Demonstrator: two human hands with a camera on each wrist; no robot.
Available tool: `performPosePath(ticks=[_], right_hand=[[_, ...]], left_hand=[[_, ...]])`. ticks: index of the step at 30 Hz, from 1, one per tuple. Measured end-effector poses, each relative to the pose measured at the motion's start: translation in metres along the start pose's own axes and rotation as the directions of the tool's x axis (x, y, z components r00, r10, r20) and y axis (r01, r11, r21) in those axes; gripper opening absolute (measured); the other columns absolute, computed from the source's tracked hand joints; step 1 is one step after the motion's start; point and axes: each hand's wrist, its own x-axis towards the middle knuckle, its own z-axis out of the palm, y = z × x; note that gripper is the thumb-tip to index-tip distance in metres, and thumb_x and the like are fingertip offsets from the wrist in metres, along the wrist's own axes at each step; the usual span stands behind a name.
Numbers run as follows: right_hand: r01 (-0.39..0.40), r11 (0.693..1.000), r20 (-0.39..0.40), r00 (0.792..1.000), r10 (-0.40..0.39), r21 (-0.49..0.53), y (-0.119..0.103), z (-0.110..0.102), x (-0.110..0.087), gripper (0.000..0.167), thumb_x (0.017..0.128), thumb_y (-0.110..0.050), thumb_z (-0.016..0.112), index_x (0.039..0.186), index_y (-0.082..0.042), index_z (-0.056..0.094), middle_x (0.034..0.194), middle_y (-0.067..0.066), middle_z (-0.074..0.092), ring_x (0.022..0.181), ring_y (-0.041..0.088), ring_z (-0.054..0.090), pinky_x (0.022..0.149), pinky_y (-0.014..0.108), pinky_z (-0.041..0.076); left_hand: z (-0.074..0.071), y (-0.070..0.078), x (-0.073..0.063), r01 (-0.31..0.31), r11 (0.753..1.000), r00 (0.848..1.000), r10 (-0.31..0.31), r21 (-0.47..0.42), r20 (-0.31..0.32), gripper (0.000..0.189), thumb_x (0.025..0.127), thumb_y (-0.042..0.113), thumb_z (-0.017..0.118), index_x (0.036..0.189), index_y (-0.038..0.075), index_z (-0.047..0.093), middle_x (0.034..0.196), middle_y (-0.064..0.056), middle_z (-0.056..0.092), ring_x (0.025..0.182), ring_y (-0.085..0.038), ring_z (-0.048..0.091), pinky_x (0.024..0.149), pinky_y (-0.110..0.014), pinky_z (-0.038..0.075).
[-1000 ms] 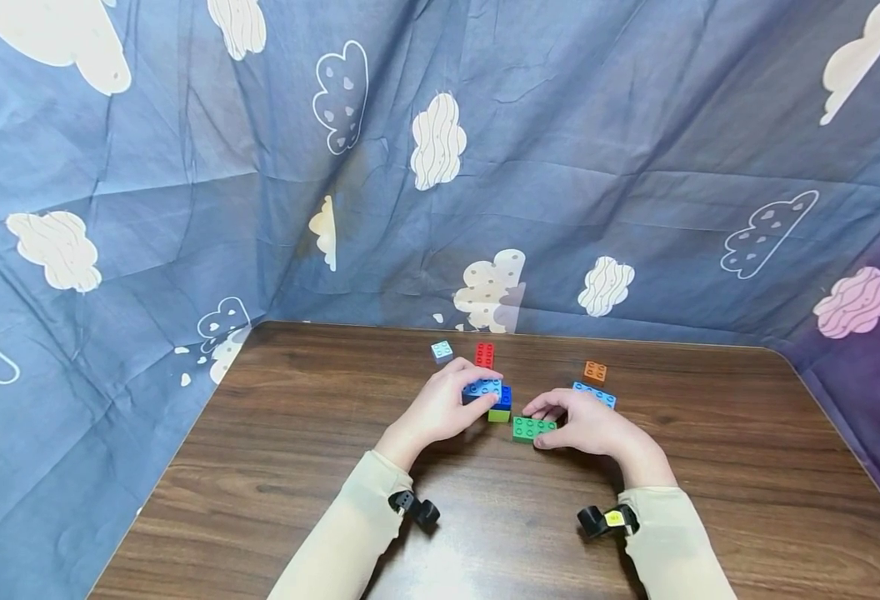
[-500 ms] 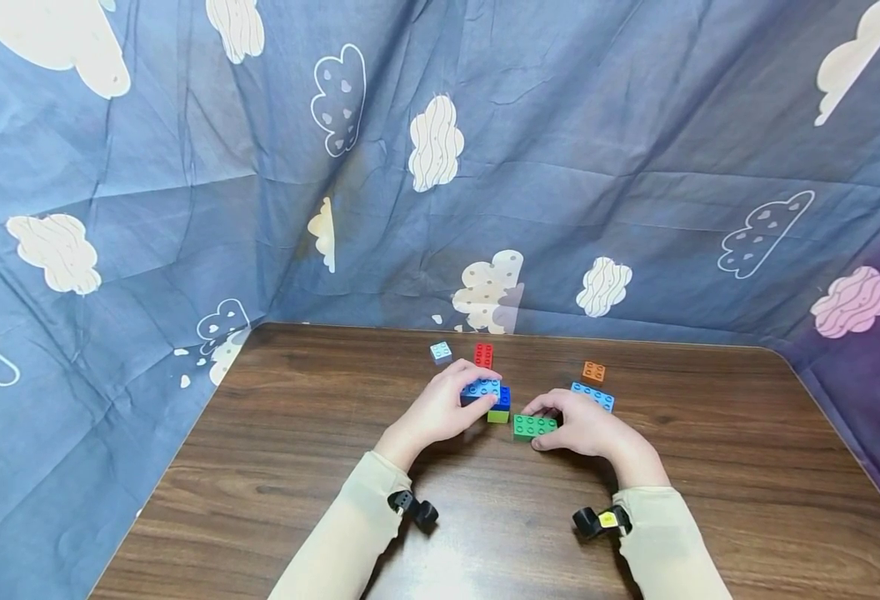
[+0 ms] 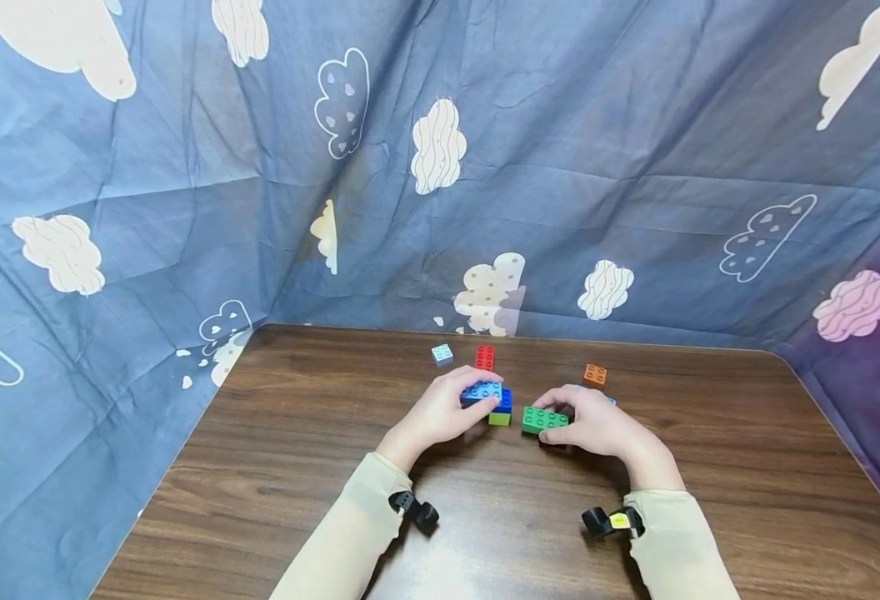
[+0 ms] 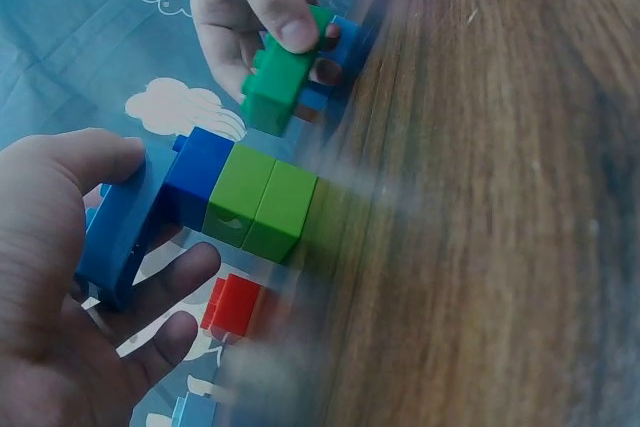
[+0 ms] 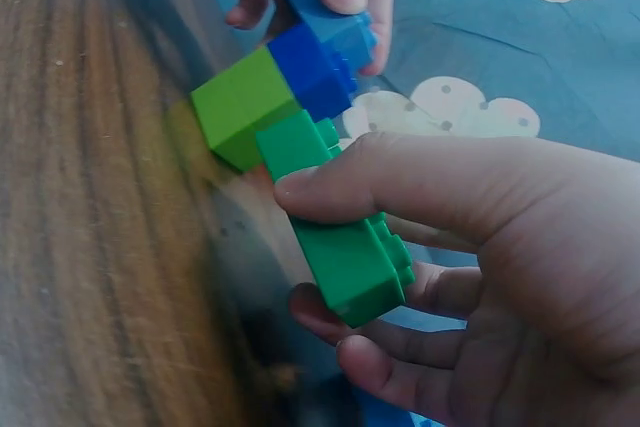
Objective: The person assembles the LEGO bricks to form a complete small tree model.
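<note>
My left hand [image 3: 443,406] grips a light blue toy building brick [image 4: 128,217] between thumb and fingers. That brick sits on top of a stack, overhanging to the left. Beneath it in the stack come a dark blue brick [image 4: 197,179] and lime green bricks [image 5: 243,107], which stand on the table. To the right, my right hand [image 3: 597,425] pinches a long green brick [image 3: 545,419] with the studs facing up. A gap separates the green brick from the stack, and a shadow shows under it, so it hangs just above the table.
Behind the stack lie a red brick [image 3: 485,357] and a small pale blue brick [image 3: 442,354]. An orange brick [image 3: 595,375] lies at the back right, and another blue brick [image 4: 345,47] is partly hidden behind my right hand. A cloud-patterned blue cloth [image 3: 380,250] hangs behind the wooden table [image 3: 260,467].
My right hand has raised the green brick a little and shifted it slightly right, covering more of the blue brick behind. My left hand keeps its place on the stack.
</note>
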Motion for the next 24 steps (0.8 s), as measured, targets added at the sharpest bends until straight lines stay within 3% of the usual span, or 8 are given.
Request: performPosePath(ticks=[8,15,24], right_hand=[[0.034,0.999,-0.103,0.994,-0.037,-0.025,0.001,-0.013,-0.006,0.042,0.092,-0.027,0.09,0.129,-0.013,0.075,0.117,0.002,0.074,0.101,0.02,0.064,0.088,0.043,0.056],[0.074,0.997,-0.204,0.976,-0.072,0.006,-0.005,-0.017,-0.01,0.044,0.092,-0.035,0.091,0.13,-0.019,0.076,0.115,-0.003,0.072,0.099,0.02,0.062,0.082,0.034,0.055],[0.119,0.993,-0.242,0.964,-0.109,0.023,-0.011,-0.015,-0.007,0.042,0.096,-0.034,0.087,0.135,-0.024,0.076,0.127,-0.002,0.07,0.103,0.021,0.06,0.086,0.045,0.056]], left_hand=[[0.0,0.002,0.0,-0.007,1.0,1.0,0.007,-0.006,0.005,0.036,0.107,0.032,0.071,0.14,0.018,0.071,0.137,-0.003,0.07,0.116,-0.017,0.065,0.103,-0.037,0.055],[0.002,0.003,0.0,-0.017,1.0,1.0,0.017,-0.009,0.009,0.037,0.107,0.031,0.071,0.14,0.015,0.071,0.139,-0.004,0.069,0.119,-0.017,0.064,0.105,-0.037,0.055],[0.001,0.004,0.0,-0.041,0.999,0.999,0.041,0.002,-0.001,0.037,0.106,0.029,0.072,0.14,0.013,0.072,0.138,-0.006,0.07,0.118,-0.018,0.065,0.104,-0.036,0.056]])
